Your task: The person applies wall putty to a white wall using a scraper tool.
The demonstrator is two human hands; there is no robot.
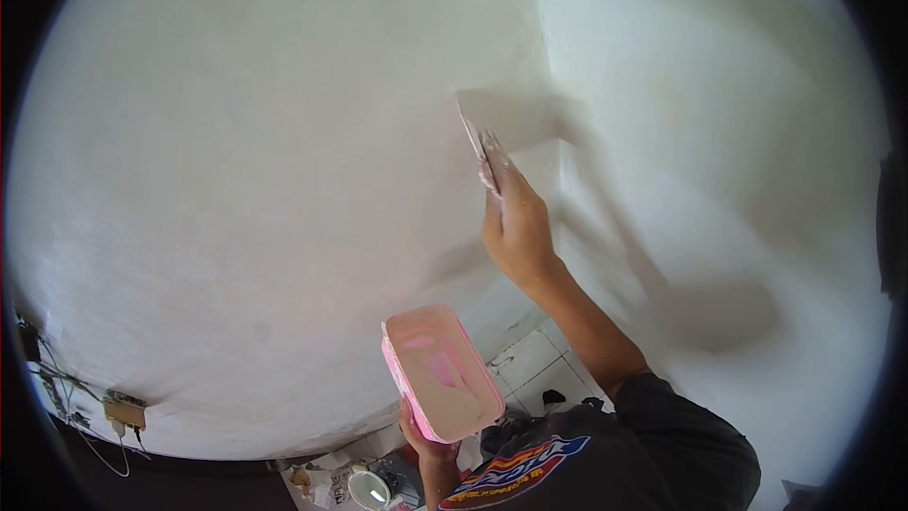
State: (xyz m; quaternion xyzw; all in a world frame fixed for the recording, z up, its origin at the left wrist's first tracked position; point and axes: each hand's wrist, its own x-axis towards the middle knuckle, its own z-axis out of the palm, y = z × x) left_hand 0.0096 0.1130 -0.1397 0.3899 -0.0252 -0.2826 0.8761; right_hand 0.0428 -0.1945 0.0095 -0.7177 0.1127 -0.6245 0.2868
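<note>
My right hand (520, 232) is closed around a wide, flat putty knife (469, 135), its fingers stretched along the blade. The blade's edge meets the pale wall (312, 132) near the corner, and white paste smears the tool and my fingertips. Lower down, my left hand (423, 437) grips a pink rectangular plastic tub (397, 374) from beneath and the side. Inside the tub, beige-white putty (454, 407) coats the walls and collects at the near end.
A second pale wall (719, 180) joins at the corner on the right. Lower left, a socket box (125, 411) with plugs and loose cables hangs on the wall. On the tiled floor (530, 360) stand a round white container (369, 489) and a printed bag (322, 484).
</note>
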